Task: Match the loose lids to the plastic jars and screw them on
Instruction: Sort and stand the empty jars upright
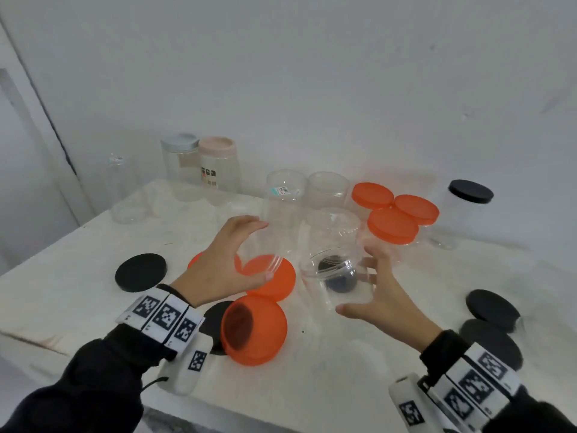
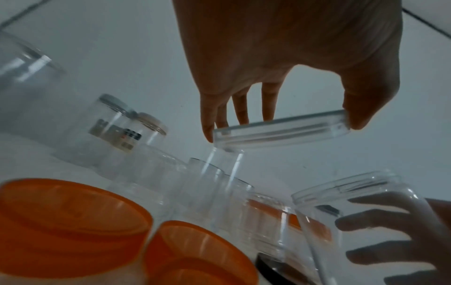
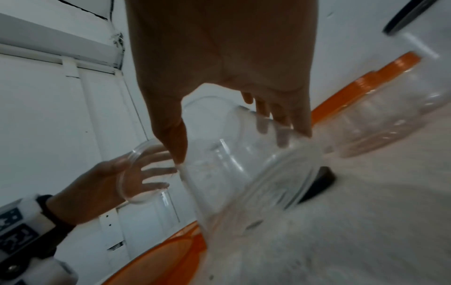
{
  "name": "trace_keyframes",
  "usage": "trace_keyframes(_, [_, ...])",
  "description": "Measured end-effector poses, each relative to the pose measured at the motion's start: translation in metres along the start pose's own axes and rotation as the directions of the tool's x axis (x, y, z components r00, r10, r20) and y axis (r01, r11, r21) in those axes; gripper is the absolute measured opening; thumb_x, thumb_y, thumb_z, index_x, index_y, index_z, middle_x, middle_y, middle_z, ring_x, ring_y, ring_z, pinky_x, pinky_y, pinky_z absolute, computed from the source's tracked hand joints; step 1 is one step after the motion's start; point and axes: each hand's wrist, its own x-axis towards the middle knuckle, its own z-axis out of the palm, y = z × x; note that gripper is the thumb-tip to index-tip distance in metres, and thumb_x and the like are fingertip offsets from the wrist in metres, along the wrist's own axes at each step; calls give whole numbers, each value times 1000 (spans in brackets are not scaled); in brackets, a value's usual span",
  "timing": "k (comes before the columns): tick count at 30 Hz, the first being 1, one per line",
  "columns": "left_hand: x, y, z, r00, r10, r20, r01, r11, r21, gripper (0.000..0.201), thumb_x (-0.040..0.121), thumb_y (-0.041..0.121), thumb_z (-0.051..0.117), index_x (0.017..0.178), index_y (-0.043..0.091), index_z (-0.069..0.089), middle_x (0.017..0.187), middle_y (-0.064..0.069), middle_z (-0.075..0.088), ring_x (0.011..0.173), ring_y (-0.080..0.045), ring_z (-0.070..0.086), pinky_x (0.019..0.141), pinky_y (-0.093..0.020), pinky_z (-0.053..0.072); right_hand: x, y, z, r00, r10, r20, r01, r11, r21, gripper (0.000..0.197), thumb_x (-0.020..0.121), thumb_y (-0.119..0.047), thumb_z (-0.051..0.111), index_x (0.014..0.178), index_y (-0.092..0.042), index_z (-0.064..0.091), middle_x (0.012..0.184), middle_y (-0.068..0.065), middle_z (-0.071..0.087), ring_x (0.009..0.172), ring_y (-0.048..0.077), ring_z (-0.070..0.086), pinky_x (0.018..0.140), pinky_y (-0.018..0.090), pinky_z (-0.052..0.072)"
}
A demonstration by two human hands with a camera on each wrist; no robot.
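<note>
- nearest the person, an orange lid (image 1: pixel 253 330) lies loose on the table (image 1: pixel 343 385), with black lids (image 1: pixel 491 310) at the right and one black lid (image 1: pixel 140 271) at the left, all unmatched.
- the left hand (image 1: pixel 218 270) pinches a clear lid (image 2: pixel 280 131) by its rim between thumb and fingers.
- just beside it, the right hand (image 1: pixel 384 295) is wrapped around a tilted clear jar (image 1: pixel 335 260), mouth toward the lid; lid and jar look not yet joined.
- behind, two open jars (image 1: pixel 285 195) wait.
- farther back, three orange-lidded jars (image 1: pixel 393 226), a black-lidded jar (image 1: pixel 465 210) and two pastel-lidded jars (image 1: pixel 199 164) appear done; roughly half remains.
</note>
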Motion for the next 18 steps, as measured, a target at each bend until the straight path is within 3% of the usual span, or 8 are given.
trace_keyframes(1, [4,5,7,1000,19,8,-19,1000,-11,72,59,55,65,124,44,37,133,6,36,126,7,30,103,-5,20,-4,7,-2,1000,13,-4,-13,1000,22,109,61,-14,86,140,-26,11,128,-7,35,117,13,44,80,13,42])
trace_keyframes(3, [11,14,20,998,49,37,-48,998,-40,71,60,53,66,125,44,38,131,7,37,126,5,31,102,-3,20,-12,20,-5,1000,20,-15,-19,998,59,109,58,-19,87,137,-26,13,133,-7,33,122,14,42,87,16,41])
trace_keyframes(5, [16,22,32,994,72,79,-67,996,-61,72,61,52,65,127,38,41,133,9,38,127,3,32,103,-5,21,-19,31,-8,1000,21,-22,-19,997,78,104,57,-23,87,132,-30,15,135,-9,32,126,14,38,94,19,36])
trace_keyframes(8, [24,34,48,983,97,156,-89,994,-57,74,63,56,63,130,31,44,137,14,37,130,1,31,105,-10,21,-28,42,-12,1000,28,-1,-28,996,86,97,64,-17,85,127,-34,14,135,-13,31,128,11,34,102,23,32])
trace_keyframes(12, [32,52,68,960,124,250,-118,992,-40,76,62,62,59,129,29,46,140,15,37,131,1,29,103,-6,18,-34,49,-16,997,75,16,-76,986,145,97,64,-15,85,129,-32,16,133,-13,34,127,5,37,96,18,35])
trace_keyframes(15, [37,61,82,936,145,321,-151,989,-7,80,61,65,57,131,28,47,142,13,38,130,0,28,107,-19,23,-35,53,-15,995,93,25,-96,984,153,96,64,-14,85,133,-27,19,131,-12,36,125,1,35,92,13,34])
trace_keyframes(18, [42,66,95,910,153,385,-171,985,12,81,62,67,56,133,31,45,143,15,36,131,-1,26,109,-28,25,-36,58,-15,994,101,27,-105,978,183,94,62,-17,87,132,-29,24,132,-15,38,127,5,37,100,23,36])
